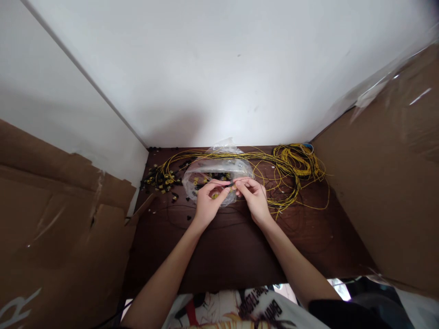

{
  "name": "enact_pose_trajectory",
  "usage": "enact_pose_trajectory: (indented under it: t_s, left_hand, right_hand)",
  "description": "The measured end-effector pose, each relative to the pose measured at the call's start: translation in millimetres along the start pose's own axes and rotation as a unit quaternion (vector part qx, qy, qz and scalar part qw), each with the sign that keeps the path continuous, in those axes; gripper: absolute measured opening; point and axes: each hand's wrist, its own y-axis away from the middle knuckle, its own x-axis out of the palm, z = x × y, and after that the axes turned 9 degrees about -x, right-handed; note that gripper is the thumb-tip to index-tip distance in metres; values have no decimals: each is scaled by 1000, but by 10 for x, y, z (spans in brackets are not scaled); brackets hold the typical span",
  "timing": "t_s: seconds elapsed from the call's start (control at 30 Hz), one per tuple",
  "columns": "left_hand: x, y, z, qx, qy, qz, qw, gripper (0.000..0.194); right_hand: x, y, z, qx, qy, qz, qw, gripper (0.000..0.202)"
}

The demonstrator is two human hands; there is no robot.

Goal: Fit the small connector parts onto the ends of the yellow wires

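Observation:
My left hand is closed, its thumb and fingers pinching a small black connector. My right hand meets it from the other side, fingertips pinched on a thin black wire at the connector. Both hands are over a clear plastic bag that holds small black and yellow connectors. The hands cover part of the bag and its contents. Loops of thin black wire lie faintly visible on the dark brown table below the hands.
A bundle of yellow and black wires runs behind the bag to a coil at right. Its connector ends pile up at left. Cardboard stands on the left and right; a white wall closes the back.

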Motion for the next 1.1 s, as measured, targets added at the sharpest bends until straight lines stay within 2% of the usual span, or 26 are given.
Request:
enact_pose_trajectory:
  t_s: [0.17, 0.43, 0.8, 1.0, 1.1]
  left_hand:
    - [5, 0, -8, -4, 2, 0, 1000, 14]
    - [8, -1, 0, 0, 2, -4, 1000, 11]
    - [-5, 1, -6, 1, -5, 0, 1000, 13]
    - [-3, 3, 10, 4, -7, 4, 1000, 13]
    - [-2, 0, 10, 0, -8, 0, 1000, 13]
  right_hand:
    - [9, 5, -13, 7, 6, 7, 1000, 20]
    - [-37, -30, -31, -15, -1, -45, 999, 16]
    - [-1, 14, -22, 11, -21, 23, 999, 18]
    - [-29, -16, -25, -14, -16, -33, 999, 18]
    - [-38, -28, -22, -17, -22, -42, 999, 17]
